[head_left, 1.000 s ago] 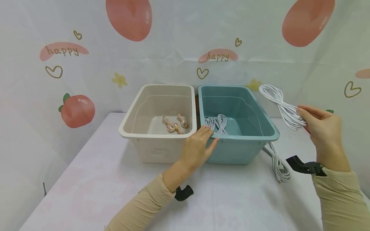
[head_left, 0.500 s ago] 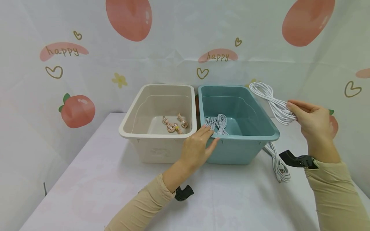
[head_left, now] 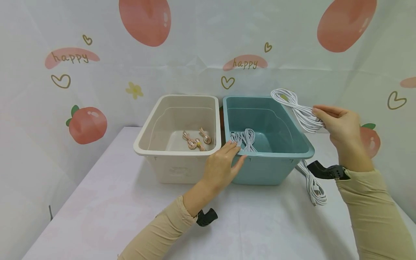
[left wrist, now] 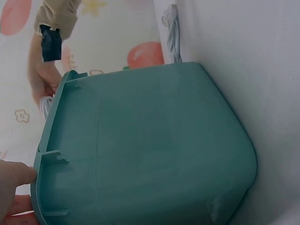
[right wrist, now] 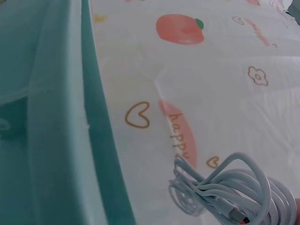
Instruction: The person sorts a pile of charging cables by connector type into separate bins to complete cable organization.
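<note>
My right hand (head_left: 344, 126) pinches one end of a coiled white USB cable (head_left: 297, 110). The cable's looped end points left, overlapping the right back rim of the teal bin (head_left: 269, 169) in the head view. A metal plug (right wrist: 239, 214) shows among its coils in the right wrist view. My left hand (head_left: 221, 164) holds the teal bin's front rim near its left corner, thumb outside and fingers over the edge; the thumb (left wrist: 21, 173) shows at the rim in the left wrist view. Inside that bin lie coiled white cables (head_left: 248, 139), partly hidden by the front rim.
A beige bin (head_left: 177, 168) stands against the teal bin's left side, holding several small tan cable bundles (head_left: 191, 141). Another coiled white cable (head_left: 313, 187) lies on the table (head_left: 266, 224) right of the teal bin. A printed cloth (head_left: 188, 47) hangs behind.
My right hand has moved left and slightly up with the coiled cable, bringing its loop over the teal bin's right back edge. My left hand has stayed on the rim.
</note>
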Tool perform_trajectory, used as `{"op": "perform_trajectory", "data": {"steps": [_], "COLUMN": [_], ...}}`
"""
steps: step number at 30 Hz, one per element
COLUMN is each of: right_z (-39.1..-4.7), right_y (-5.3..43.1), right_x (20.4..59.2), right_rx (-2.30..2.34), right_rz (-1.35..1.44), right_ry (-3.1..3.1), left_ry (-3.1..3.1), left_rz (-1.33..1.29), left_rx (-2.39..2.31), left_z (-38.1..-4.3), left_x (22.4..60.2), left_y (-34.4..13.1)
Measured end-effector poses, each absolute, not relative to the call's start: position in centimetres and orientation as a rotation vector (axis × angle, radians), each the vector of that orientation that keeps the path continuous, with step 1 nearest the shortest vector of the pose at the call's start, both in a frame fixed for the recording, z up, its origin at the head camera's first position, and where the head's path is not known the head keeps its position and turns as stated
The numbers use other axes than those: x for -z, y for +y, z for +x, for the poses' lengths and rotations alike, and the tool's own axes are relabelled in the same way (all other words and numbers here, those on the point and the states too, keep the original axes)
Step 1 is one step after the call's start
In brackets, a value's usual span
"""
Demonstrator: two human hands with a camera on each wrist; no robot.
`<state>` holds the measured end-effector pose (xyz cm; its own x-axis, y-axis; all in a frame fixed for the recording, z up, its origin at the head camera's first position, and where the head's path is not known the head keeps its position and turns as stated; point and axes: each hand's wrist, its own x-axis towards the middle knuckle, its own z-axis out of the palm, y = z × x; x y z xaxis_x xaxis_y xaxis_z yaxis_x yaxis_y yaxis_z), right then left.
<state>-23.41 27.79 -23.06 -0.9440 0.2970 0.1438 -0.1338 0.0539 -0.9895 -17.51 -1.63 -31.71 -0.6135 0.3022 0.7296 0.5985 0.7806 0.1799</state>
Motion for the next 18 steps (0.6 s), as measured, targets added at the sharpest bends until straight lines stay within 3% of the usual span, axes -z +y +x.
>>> {"op": "perform_trajectory", "data": {"steps": [18], "right_z": [-25.9], "right_y": [25.0], "right_x": [21.8], "right_rx": [-1.595], "right_rz": [-0.111], "right_ry": [-2.327], "left_ry": [-2.225], "left_rz": [-0.664], "left_rx": [0.524], "left_z": [-17.5], "left_x": [31.8], "left_y": [-1.6]}}
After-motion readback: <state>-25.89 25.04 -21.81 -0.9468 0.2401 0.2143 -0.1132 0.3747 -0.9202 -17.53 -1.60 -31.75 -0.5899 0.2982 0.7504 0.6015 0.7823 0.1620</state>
